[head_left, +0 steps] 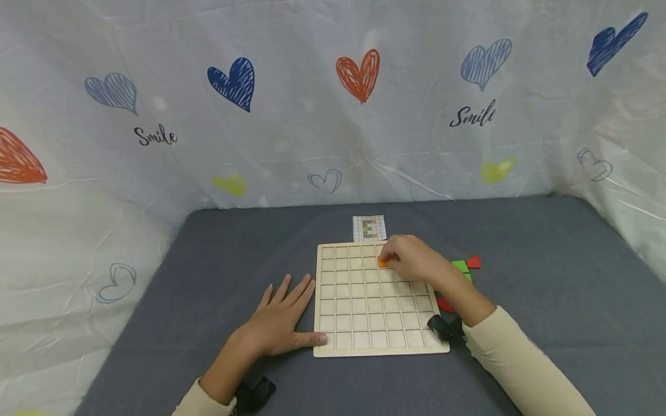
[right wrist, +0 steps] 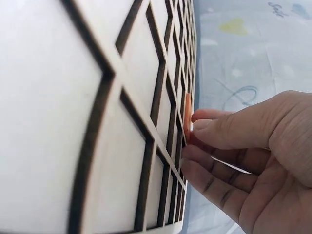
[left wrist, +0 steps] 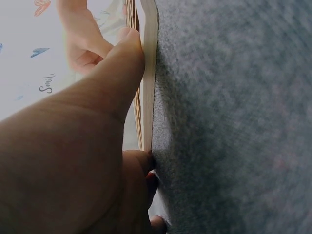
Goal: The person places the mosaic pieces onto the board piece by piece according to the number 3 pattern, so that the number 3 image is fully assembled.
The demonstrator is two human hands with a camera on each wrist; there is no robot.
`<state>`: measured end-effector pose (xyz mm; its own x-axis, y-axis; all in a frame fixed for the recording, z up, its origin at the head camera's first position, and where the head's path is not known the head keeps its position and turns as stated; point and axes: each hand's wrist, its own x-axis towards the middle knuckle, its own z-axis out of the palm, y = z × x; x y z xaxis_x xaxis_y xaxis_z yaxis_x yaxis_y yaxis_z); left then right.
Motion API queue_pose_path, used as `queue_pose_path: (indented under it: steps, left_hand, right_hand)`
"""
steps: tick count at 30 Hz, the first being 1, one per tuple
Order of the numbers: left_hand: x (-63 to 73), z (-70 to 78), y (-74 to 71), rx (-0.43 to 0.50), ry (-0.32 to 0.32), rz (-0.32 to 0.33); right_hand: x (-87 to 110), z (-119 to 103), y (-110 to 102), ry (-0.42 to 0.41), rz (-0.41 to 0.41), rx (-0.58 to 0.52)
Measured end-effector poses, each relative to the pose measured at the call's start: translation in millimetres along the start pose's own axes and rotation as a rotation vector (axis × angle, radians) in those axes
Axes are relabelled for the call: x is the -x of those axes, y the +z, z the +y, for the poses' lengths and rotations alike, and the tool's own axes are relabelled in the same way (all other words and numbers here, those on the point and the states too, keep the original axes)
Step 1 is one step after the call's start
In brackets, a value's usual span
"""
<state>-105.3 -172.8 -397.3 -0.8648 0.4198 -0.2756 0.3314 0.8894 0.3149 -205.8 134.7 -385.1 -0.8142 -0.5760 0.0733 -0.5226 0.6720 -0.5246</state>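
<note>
Right grip (head_left: 416,259), nearly closed, pinches an orange tile (head_left: 382,263) — flat, near edge running left-right, long axis unclear.

backdrop (head_left: 291,127): creased, white | prints: blue, orange-red, yellow hearts (head_left: 359,78); "Smile" lettering (head_left: 156,136) | table (head_left: 244,242): dark grey cover

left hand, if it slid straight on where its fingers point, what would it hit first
The left hand would likely meet the left edge of the wooden grid board; its index finger looks nearly against it, though contact is hard to judge.
</note>
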Motion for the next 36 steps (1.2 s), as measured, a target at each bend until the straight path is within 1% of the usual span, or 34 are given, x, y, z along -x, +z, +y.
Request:
queue_pose_path:
  steps: [5, 9, 11, 13, 16, 19, 22, 24, 26, 30, 36]
  left_hand:
    - [-0.7, -1.3, 2.9, 0.013, 0.002, 0.002]
    - [-1.4, -3.4, 4.0, 0.026, 0.016, 0.005]
    - [-2.1, -4.0, 4.8, 0.022, 0.008, 0.0]
    - [-3.0, -4.3, 5.6, 0.012, -0.006, -0.007]
    - [-3.3, -3.4, 4.8, 0.008, -0.02, -0.012]
    - [-2.5, -2.9, 3.4, 0.021, -0.012, -0.012]
    - [-1.4, -3.3, 2.6, 0.033, -0.006, -0.016]
    - [-0.6, -3.2, 2.2, 0.037, -0.011, -0.019]
    - [0.4, -2.2, 0.8, 0.044, -0.011, -0.021]
    - [1.1, -1.4, 0.0, 0.063, 0.001, -0.008]
    - [0.2, -2.9, 3.0, 0.057, 0.008, 0.008]
  right_hand:
    - [6.5, 4, -7, 0.025, -0.042, -0.037]
    - [10.5, 7, -18, 0.016, -0.087, -0.043]
    - [13.9, 10, -27, 0.012, -0.082, -0.022]
    - [19.0, 16, -37, 0.024, -0.068, 0.016]
    - [29.3, 27, -54, 0.108, -0.073, 0.076]
    - [39.5, 37, -68, 0.231, -0.154, 0.119]
    - [46.0, 44, -73, 0.343, -0.243, 0.129]
    - [47.8, 45, -73, 0.386, -0.284, 0.138]
    - [48.6, 44, -71, 0.418, -0.303, 0.131]
    - [48.5, 42, -70, 0.433, -0.326, 0.12]
    - [49.4, 41, -68, 0.449, -0.316, 0.135]
